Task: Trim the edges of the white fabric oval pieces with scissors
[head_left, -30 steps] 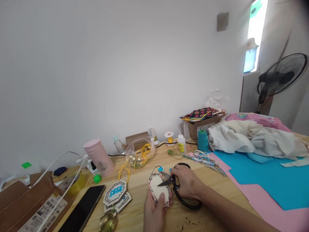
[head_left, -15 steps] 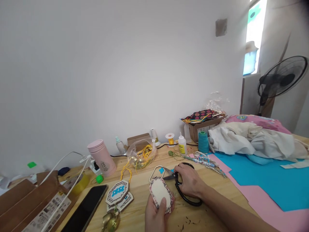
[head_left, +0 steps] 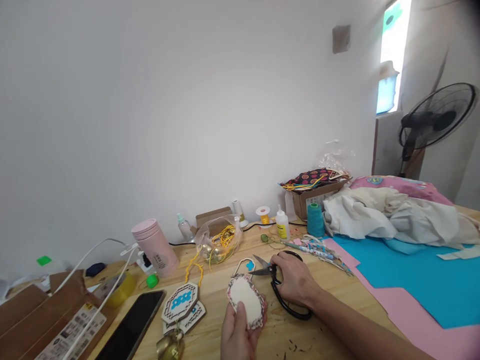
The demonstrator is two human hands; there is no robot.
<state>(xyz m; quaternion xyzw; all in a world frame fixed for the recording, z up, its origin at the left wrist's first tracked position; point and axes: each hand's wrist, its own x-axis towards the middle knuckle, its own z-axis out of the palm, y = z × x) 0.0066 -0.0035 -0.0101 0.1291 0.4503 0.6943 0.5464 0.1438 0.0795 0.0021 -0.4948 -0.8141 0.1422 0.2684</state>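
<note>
- Head view: the left hand is closed around the lower end of a cream plaque, its thumb pressed flat on the pale face and its fingers underneath.
- The plaque is held over the wooden table, in front of the person; a patterned red-and-dark border runs round its edge.
- The right hand is curled round the black handles of the scissors, just right of the plaque. The blades stand parted and point left, the lower tip near the plaque's upper edge; whether it touches cannot be told.
- Just beyond the plaque shows a pale looped frame, with a blue flower inside its outline.
- Left of the left hand, an octagonal fretwork piece with blue flowers overlaps a second fretwork piece; brass bells lie at their near side, and a dark phone lies further left.
- Dark scraps are scattered on the wood nearer the person than the scissors.
- Beyond the right hand stand a white glue bottle and a teal thread cone.
</note>
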